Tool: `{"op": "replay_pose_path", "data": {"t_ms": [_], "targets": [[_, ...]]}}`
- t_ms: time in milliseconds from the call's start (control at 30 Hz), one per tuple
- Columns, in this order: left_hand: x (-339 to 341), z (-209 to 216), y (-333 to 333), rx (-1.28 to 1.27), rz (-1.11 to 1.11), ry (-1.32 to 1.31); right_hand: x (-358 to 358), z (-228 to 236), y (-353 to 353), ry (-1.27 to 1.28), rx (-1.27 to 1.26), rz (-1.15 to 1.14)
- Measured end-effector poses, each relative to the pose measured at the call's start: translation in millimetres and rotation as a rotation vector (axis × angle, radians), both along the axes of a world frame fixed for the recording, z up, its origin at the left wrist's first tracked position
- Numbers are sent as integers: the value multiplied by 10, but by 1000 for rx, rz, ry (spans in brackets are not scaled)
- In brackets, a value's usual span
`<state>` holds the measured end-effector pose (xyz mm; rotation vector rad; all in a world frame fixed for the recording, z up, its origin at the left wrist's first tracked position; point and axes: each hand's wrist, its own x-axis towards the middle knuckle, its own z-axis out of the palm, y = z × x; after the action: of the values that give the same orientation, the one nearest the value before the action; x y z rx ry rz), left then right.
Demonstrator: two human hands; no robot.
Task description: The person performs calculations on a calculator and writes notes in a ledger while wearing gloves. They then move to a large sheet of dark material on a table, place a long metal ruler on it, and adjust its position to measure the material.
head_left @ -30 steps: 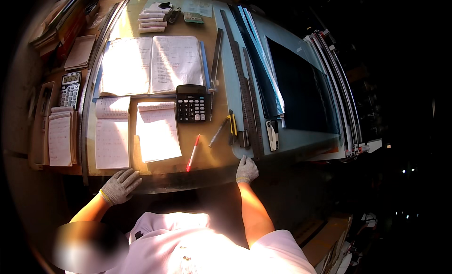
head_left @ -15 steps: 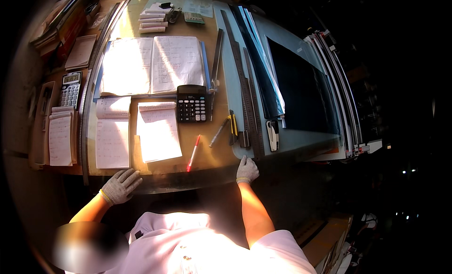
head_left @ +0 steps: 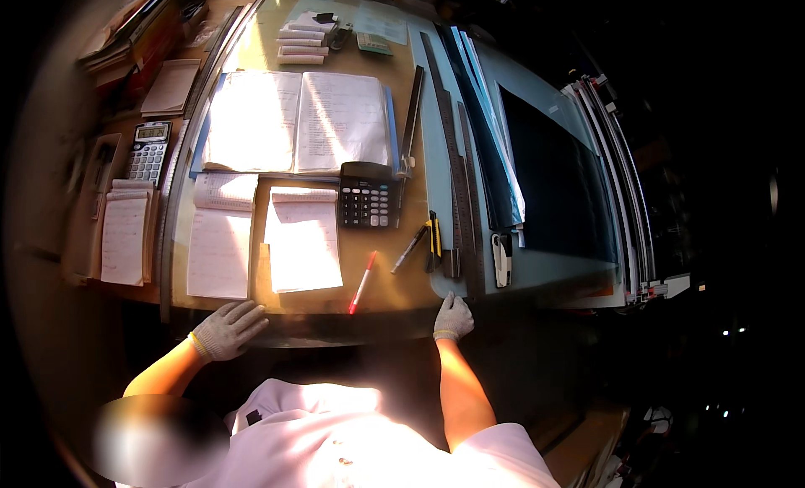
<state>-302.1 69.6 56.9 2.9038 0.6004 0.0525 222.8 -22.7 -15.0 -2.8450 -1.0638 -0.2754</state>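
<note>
A person in a pale shirt and knit work gloves sits at a sunlit tabletop (head_left: 394, 299), seen from the head camera, with both hands at its near edge. The left hand (head_left: 228, 327) lies flat with fingers loosely spread on the edge, just near of a lined notepad (head_left: 220, 253); it holds nothing. The right hand (head_left: 454, 317), fingers drawn together and curled over the edge, rests at the near end of the long steel rulers (head_left: 459, 178) that run from near to far along a blue-grey cutting mat (head_left: 545, 266); it appears to touch the tabletop edge only, though whether a fingertip meets a ruler cannot be told. Between the hands lie a second notepad (head_left: 303, 241), a red pen (head_left: 362, 282), a dark pen (head_left: 409, 250) and a yellow utility knife (head_left: 434, 241), all untouched. Farther off sit a black calculator (head_left: 366, 194) and an open ledger (head_left: 298, 122); a grey calculator (head_left: 148, 151) lies at far left, and a small white stapler-like tool (head_left: 501, 259) on the mat. A dark sheet (head_left: 558, 182) covers the mat's right part. Judging by the idle tools and empty hands, no cutting or writing is under way; the work looks either not begun or paused.
</note>
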Motion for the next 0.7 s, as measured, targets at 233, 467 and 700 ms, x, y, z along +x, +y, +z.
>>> {"op": "replay_pose_path", "data": {"t_ms": [233, 467, 700], "targets": [[-23, -44, 1, 13, -9, 25, 22, -50, -10, -18, 22, 0], [-35, -118, -9, 26, -3, 12, 18, -32, -13, -21, 26, 19], [-40, -107, -4, 31, -6, 10, 39, -49, -18, -9, 19, 21]]}}
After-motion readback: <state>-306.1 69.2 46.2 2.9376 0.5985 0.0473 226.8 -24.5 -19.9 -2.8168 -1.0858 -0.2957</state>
